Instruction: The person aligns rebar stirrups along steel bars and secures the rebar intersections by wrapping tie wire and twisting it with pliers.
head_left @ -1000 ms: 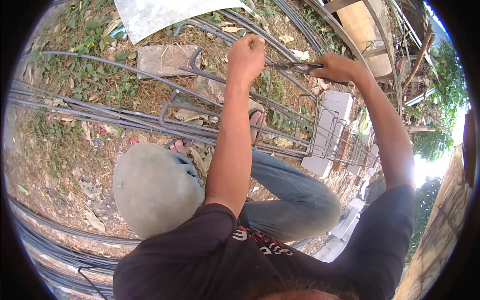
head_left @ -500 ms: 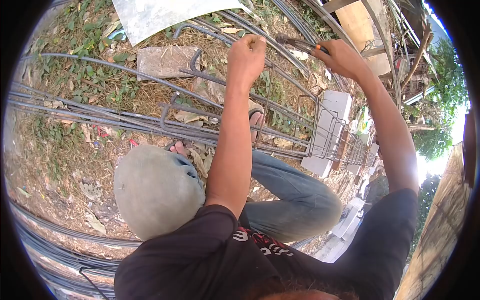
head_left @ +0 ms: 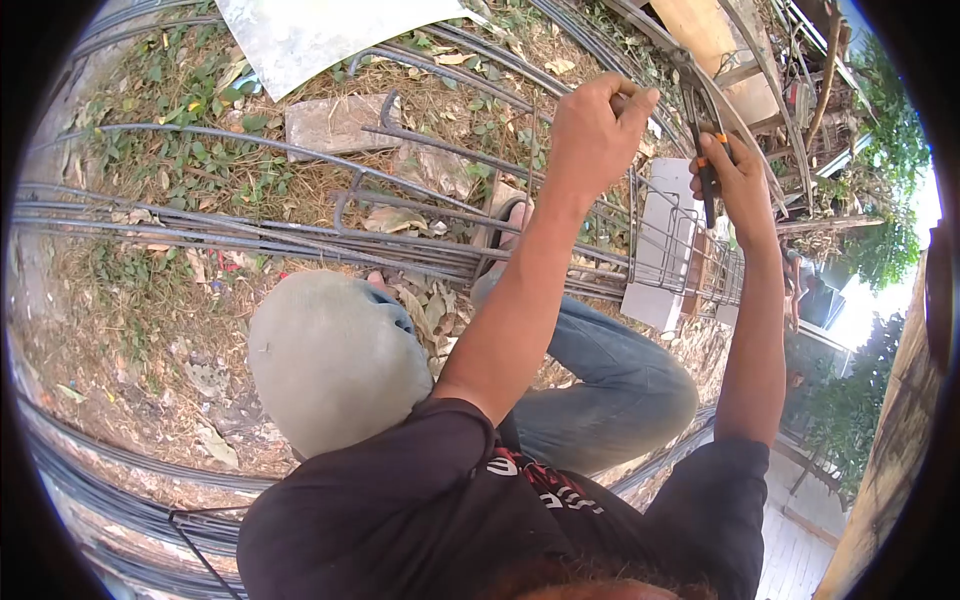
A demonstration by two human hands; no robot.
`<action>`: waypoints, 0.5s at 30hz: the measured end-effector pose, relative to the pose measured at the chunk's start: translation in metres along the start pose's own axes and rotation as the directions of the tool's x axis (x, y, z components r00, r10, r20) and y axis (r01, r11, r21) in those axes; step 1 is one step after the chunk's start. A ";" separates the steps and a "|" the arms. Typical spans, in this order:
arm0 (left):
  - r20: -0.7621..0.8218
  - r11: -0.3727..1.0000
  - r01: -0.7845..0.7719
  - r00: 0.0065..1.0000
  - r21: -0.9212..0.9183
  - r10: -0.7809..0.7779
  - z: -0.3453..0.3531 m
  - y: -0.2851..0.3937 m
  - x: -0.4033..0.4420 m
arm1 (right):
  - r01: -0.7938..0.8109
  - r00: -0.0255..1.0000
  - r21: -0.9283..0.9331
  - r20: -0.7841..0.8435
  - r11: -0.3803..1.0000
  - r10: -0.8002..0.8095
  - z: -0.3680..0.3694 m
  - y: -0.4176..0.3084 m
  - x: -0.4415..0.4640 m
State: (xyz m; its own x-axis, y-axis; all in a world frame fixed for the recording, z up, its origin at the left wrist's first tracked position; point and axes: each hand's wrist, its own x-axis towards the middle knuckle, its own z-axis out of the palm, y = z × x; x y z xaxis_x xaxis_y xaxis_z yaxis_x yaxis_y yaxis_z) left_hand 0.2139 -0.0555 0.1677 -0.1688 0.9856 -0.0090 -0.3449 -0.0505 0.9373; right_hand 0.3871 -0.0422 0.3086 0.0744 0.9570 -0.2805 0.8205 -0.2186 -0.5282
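Note:
My right hand (head_left: 738,185) holds a pair of pincers (head_left: 694,118) by its black handles with orange bands. The handles are slightly apart and the metal head points up, away from me. My left hand (head_left: 603,135) is raised above the rebar with thumb and fingers pinched together; whatever is between them is too small to make out. Below it runs a cage of steel bars (head_left: 560,262) with thin rectangular stirrups (head_left: 668,240). A single upright stirrup stands just left of my left wrist. The pincers touch none of the bars.
A pale block (head_left: 650,290) supports the cage. A stone slab (head_left: 335,125) and a white sheet (head_left: 330,35) lie beyond the hooked bars. More rods (head_left: 110,510) run along the lower left. Wooden boards (head_left: 705,35) lean at upper right. My bent knees are close to the cage.
My left hand has moved right, still pinched. My right hand has shifted right and lower, and the pincers have swung from lying sideways to pointing up, with their handles now visible.

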 end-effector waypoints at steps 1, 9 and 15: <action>-0.042 0.990 0.051 0.997 -0.134 -0.057 0.003 0.013 -0.007 | 0.006 0.999 -0.023 -0.036 1.000 -0.007 -0.006 0.005 -0.023; 0.461 0.935 -0.326 0.857 0.143 0.229 0.071 0.033 -0.062 | 0.058 0.964 0.188 -0.265 0.980 -0.006 -0.050 0.049 -0.204; 0.789 0.866 -0.388 0.615 0.316 -0.012 0.065 0.055 -0.085 | 0.011 0.932 0.469 -0.326 0.883 0.162 -0.088 0.190 -0.291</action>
State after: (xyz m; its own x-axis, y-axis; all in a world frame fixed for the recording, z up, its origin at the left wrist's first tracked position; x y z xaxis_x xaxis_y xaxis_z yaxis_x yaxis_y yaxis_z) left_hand 0.2696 -0.1315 0.2428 0.6289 0.7335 0.2578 0.0583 -0.3751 0.9251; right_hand 0.5716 -0.3451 0.3603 0.3864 0.9183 -0.0857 0.4592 -0.2721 -0.8457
